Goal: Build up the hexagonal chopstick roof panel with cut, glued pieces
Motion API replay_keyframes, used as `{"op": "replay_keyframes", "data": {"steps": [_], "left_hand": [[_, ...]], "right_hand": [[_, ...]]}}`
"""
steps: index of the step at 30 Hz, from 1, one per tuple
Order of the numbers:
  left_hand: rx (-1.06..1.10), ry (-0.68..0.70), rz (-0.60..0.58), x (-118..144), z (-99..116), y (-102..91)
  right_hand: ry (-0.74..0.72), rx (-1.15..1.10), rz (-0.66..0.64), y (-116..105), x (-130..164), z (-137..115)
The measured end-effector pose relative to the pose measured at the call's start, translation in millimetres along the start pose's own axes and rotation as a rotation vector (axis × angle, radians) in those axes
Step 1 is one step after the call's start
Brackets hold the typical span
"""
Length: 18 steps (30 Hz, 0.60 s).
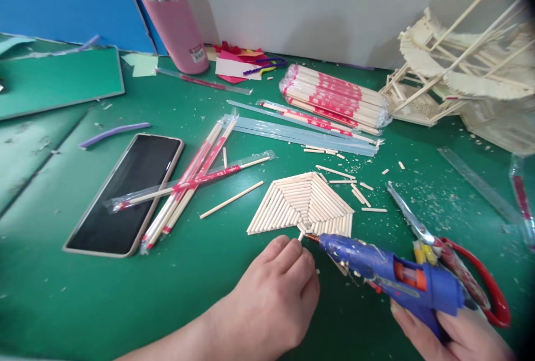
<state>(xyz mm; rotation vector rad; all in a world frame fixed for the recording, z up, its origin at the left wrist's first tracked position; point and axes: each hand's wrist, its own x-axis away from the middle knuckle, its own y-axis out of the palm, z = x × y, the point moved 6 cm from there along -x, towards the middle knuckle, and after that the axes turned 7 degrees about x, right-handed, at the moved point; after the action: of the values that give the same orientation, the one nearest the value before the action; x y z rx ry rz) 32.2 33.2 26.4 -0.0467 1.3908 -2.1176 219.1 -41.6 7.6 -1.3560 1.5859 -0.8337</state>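
A fan-shaped panel of cut wooden sticks (pixel 309 199) lies flat on the green table. At its inner corner, my left hand (pixel 280 294) pinches a short piece of stick (pixel 301 235) between closed fingertips. My right hand (pixel 451 327) is wrapped around the handle of a blue hot glue gun (pixel 388 272). The gun's nozzle points left and meets the panel near that short piece; whether they touch is unclear. Red-handled scissors (pixel 497 294) lie partly behind the gun, blades towards the panel. Several short stick offcuts (pixel 359 195) are scattered beyond the panel.
On the left, wrapped chopsticks (pixel 192 177) lie partly across a phone (pixel 129 194). Farther back are pale blue glue sticks (pixel 301 135), a pack of chopsticks (pixel 334 96) and a pink bottle (pixel 171 15). A wooden stick structure (pixel 468 71) stands at the back right.
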Motion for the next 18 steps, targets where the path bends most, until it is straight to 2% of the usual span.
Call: {"op": "replay_keyframes", "data": {"steps": [6,12,15,18], "left_hand": [[0.005,-0.031,-0.004,0,0,-2.3],[0.009,-0.026,-0.009,-1,-1,-1.7],[0.006,-0.019,-0.013,-1,0,-1.6],[0.001,-0.02,-0.027,-1,0,-2.2]], "right_hand": [[-0.087,0.017,-0.08,6,3,8],[-0.056,-0.013,-0.091,8,5,10],[-0.012,-0.023,-0.043,5,4,8],[-0.047,-0.006,-0.052,6,3,7]]}}
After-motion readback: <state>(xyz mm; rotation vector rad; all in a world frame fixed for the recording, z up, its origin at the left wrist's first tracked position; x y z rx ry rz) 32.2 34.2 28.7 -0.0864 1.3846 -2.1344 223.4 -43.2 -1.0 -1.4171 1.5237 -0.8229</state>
